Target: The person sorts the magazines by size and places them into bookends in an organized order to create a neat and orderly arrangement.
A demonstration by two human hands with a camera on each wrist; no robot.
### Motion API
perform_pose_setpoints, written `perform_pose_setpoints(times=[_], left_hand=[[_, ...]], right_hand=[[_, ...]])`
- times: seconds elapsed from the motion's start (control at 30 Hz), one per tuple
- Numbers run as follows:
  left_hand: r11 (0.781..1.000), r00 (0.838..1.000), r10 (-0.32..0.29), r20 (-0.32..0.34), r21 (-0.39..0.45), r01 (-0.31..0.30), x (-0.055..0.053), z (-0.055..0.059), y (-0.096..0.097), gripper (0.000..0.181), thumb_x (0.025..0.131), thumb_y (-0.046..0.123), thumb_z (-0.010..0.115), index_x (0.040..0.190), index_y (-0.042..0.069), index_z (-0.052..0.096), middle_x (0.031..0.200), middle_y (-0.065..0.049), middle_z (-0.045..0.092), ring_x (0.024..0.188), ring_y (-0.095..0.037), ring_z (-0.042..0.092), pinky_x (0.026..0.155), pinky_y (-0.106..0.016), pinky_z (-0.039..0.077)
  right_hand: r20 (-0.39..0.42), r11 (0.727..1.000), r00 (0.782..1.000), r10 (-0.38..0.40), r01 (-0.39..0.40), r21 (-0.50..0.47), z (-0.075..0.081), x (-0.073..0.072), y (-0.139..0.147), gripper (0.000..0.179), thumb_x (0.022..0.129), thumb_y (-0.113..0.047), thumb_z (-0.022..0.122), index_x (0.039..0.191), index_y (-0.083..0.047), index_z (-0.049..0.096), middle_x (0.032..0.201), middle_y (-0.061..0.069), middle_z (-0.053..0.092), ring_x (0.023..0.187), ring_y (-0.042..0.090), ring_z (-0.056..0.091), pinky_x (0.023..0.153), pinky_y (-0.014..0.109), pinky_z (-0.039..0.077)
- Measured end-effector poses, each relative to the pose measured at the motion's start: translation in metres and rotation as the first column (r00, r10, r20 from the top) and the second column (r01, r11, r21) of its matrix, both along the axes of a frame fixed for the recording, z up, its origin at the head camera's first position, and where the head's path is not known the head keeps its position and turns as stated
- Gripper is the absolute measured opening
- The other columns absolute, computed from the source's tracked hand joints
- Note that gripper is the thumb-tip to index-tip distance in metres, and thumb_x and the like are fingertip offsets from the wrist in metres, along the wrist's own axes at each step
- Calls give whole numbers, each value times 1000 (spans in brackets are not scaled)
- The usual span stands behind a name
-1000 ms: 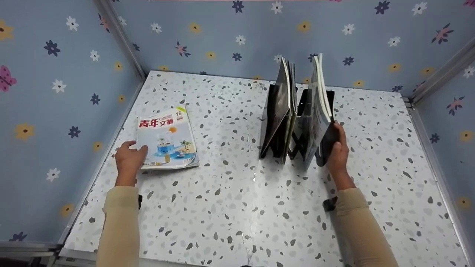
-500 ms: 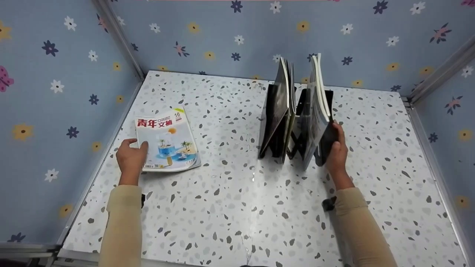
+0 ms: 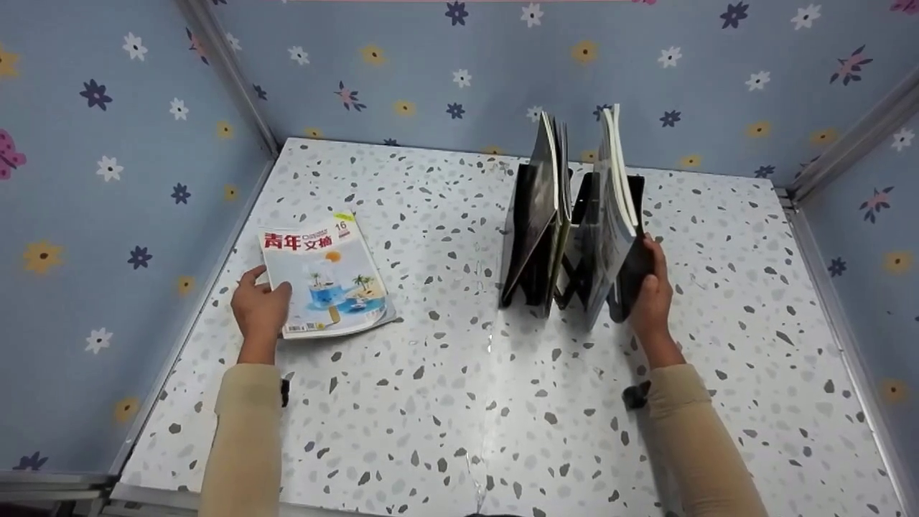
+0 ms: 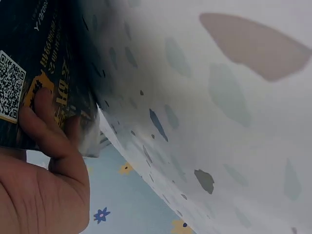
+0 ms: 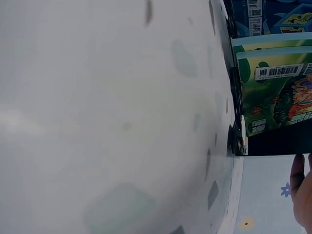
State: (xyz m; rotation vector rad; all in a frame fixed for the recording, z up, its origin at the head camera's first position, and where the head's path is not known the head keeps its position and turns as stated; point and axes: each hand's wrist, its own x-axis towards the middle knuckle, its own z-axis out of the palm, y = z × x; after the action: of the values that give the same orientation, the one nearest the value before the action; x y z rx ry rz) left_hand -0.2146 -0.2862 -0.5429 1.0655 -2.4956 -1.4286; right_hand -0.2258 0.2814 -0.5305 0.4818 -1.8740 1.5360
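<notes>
My left hand [image 3: 260,305] grips a magazine [image 3: 327,276] by its left edge, thumb above and fingers beneath. The cover has red Chinese lettering and a beach picture. In the left wrist view, bent fingers [image 4: 48,119] press the dark back cover [image 4: 29,73], which is raised off the table. My right hand [image 3: 653,301] rests against the outer right side of a black bookrack [image 3: 633,276], its fingers fairly straight. Magazines [image 3: 610,194] lean upright at the rack's right side, and more books [image 3: 549,194] stand at its left. Barcoded back covers [image 5: 278,92] show in the right wrist view.
The speckled white table [image 3: 423,388] extends between both arms. Flowered blue panels [image 3: 402,64] enclose the back and sides, with metal posts [image 3: 230,75] at the corners. A gap separates the two groups in the rack.
My left hand has shifted slightly right and drawn the magazine with it; the magazine's lower edge now sits a little nearer to me. The right hand and rack stay almost still.
</notes>
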Motion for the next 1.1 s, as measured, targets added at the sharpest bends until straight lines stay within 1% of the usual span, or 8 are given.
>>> perform_pose_setpoints(times=[0.1, 0.2, 0.33, 0.43, 0.53, 0.67, 0.87, 1.1], left_hand=[[998, 995, 28, -91, -61, -34, 0, 2, 8, 52, 83, 32, 51, 133, 29, 36, 110, -6, 58, 93, -18, 54, 73, -30, 42], [992, 978, 40, -205, -109, -64, 2, 6, 19, 45, 83, 28, 51, 127, 29, 42, 96, -3, 61, 77, -14, 56, 64, -26, 40], [986, 937, 18, -348, -151, -75, 5, 16, 33, 39, 82, 22, 52, 120, 29, 48, 85, 0, 62, 60, -12, 55, 53, -23, 39], [984, 894, -15, -448, -166, -66, 7, 26, 44, 37, 81, 17, 51, 117, 30, 50, 80, 1, 62, 46, -12, 51, 44, -22, 37], [985, 842, -49, -538, -165, -49, 10, 36, 57, 38, 81, 14, 50, 115, 31, 51, 79, 2, 61, 36, -14, 43, 36, -22, 33], [987, 758, -90, -646, -161, -20, 16, 47, 74, 40, 82, 12, 48, 115, 32, 50, 79, 3, 57, 32, -16, 34, 33, -22, 29], [986, 631, -141, -763, -165, 22, 27, 61, 103, 41, 81, 8, 48, 116, 30, 51, 81, 0, 50, 31, -12, 24, 32, -22, 23], [992, 476, -125, -871, -126, 31, 37, 75, 138, 40, 80, 4, 50, 115, 22, 53, 79, -5, 52, 30, -6, 27, 32, -18, 24]], right_hand=[[1, 1000, 1000, -1, 1, -6, 0, 0, 0, 72, 87, -49, 39, 125, 13, 33, 131, 30, 34, 128, 25, 30, 107, 29, 18], [4, 1000, 1000, 2, -2, -11, 1, 1, -1, 73, 87, -49, 39, 125, 13, 33, 132, 30, 33, 129, 25, 29, 107, 29, 16], [18, 1000, 1000, 0, 0, -9, 1, 1, 0, 77, 85, -53, 39, 126, 12, 33, 132, 29, 32, 129, 24, 28, 107, 28, 17], [27, 1000, 1000, 1, -1, -1, 1, 1, 0, 79, 84, -55, 39, 126, 12, 32, 133, 29, 32, 130, 23, 27, 107, 28, 17], [17, 1000, 1000, -1, 1, 12, 0, 0, 1, 79, 85, -54, 38, 126, 13, 32, 132, 30, 32, 130, 24, 27, 107, 28, 16], [1, 1000, 1000, -3, 3, 17, -1, -1, 2, 76, 86, -52, 37, 125, 13, 33, 132, 29, 33, 129, 25, 28, 108, 30, 16], [-9, 1000, 1000, -5, 5, 19, -1, -1, 1, 75, 87, -51, 37, 125, 13, 33, 131, 29, 34, 128, 26, 30, 107, 30, 17], [4, 1000, 1000, -9, 9, 15, -3, -1, 2, 76, 86, -53, 38, 126, 12, 34, 132, 28, 35, 129, 26, 29, 108, 30, 16]])
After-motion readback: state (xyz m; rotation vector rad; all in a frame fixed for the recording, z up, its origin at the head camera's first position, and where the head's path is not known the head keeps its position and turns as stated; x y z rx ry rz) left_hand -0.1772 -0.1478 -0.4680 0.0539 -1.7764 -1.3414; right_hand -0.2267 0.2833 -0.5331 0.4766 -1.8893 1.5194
